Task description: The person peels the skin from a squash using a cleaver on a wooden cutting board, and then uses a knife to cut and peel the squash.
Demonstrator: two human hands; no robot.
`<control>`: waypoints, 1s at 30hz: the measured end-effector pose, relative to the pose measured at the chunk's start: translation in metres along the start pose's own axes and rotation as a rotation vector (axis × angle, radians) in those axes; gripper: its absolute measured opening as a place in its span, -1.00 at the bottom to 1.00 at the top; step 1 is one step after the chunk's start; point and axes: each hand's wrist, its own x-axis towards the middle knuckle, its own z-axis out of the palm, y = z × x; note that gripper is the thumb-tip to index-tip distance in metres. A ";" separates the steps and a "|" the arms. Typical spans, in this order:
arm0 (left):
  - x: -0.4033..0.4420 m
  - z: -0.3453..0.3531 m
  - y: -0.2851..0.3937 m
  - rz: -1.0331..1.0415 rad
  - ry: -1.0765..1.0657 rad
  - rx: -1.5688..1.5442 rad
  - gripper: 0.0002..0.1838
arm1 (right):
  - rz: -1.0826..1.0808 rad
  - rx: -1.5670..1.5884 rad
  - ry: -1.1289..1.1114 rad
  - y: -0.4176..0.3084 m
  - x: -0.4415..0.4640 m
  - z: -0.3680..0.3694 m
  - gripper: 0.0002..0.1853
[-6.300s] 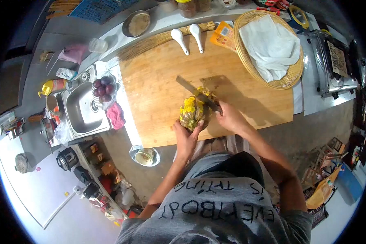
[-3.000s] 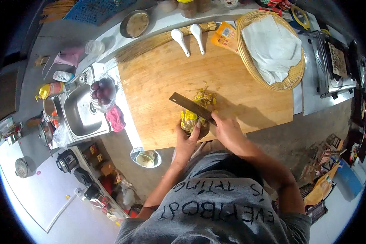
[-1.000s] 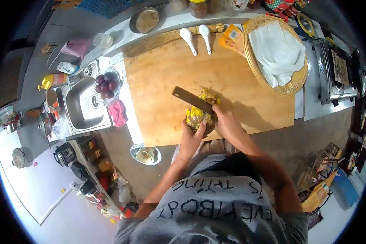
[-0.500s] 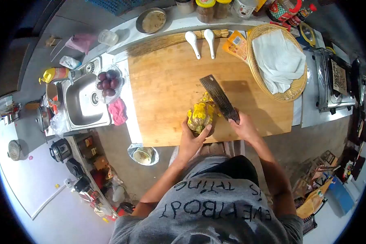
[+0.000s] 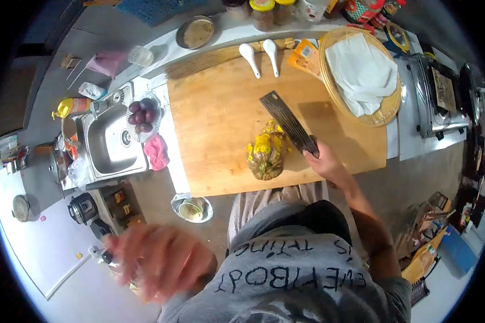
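Note:
A partly peeled pumpkin (image 5: 265, 163), its stem end toward me and yellow flesh showing on top, rests near the front edge of the wooden board (image 5: 215, 118). Yellow scraps (image 5: 273, 128) lie just behind it. My right hand (image 5: 326, 161) is wrapped round the handle of a dark, ridged cleaver (image 5: 289, 121), whose blade is raised to the right of the pumpkin and slants up to the left. My left hand (image 5: 161, 261) is off the board, near the camera at the lower left. It is blurred by motion, so its fingers cannot be made out clearly.
Two white spoons (image 5: 249, 58) and an orange packet (image 5: 306, 58) lie at the board's back edge. A woven basket (image 5: 380, 116) with white cloth sits back right, beside a stove (image 5: 442, 116). Left are a sink (image 5: 109, 145) and plums (image 5: 143, 116). A lined bin (image 5: 192, 210) stands below.
My left hand has let go of the pumpkin and moved down and left, toward the camera. The cleaver has come off the pumpkin and moved right, with its ridged face now showing.

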 end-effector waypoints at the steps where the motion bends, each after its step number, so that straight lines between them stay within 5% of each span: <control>1: 0.011 0.013 0.001 -0.048 -0.119 -0.098 -0.41 | 0.056 -0.024 -0.015 -0.002 0.000 0.001 -0.79; 5: 0.038 0.037 0.001 -0.270 -0.422 -0.386 -0.42 | 0.062 -0.017 -0.002 0.014 -0.004 0.007 -0.80; 11: 0.022 0.045 -0.027 -0.573 -0.534 -0.661 -0.43 | 0.004 -0.043 0.023 0.007 -0.013 0.008 -0.80; 16: 0.018 0.037 -0.031 -0.667 -0.591 -0.633 -0.38 | 0.151 -0.141 -0.040 -0.005 -0.017 0.004 -0.77; 19: 0.012 0.014 -0.021 -0.727 -0.660 -0.548 -0.29 | -0.007 -0.085 0.092 -0.004 -0.020 0.009 -0.81; 22: -0.018 -0.025 0.015 -0.678 -0.058 0.170 -0.46 | 0.100 -0.094 -0.027 -0.029 -0.021 -0.003 -0.80; 23: -0.033 -0.044 0.021 -0.577 0.247 0.708 -0.47 | 0.084 -0.242 -0.041 -0.025 -0.021 -0.004 -0.79; 25: -0.059 -0.088 0.013 -0.699 0.708 1.430 -0.37 | 0.079 -0.233 -0.050 -0.029 -0.018 -0.003 -0.79; 30: -0.111 -0.170 -0.030 -0.750 0.676 2.046 0.11 | -0.090 -0.431 -0.110 -0.033 -0.010 0.005 -0.74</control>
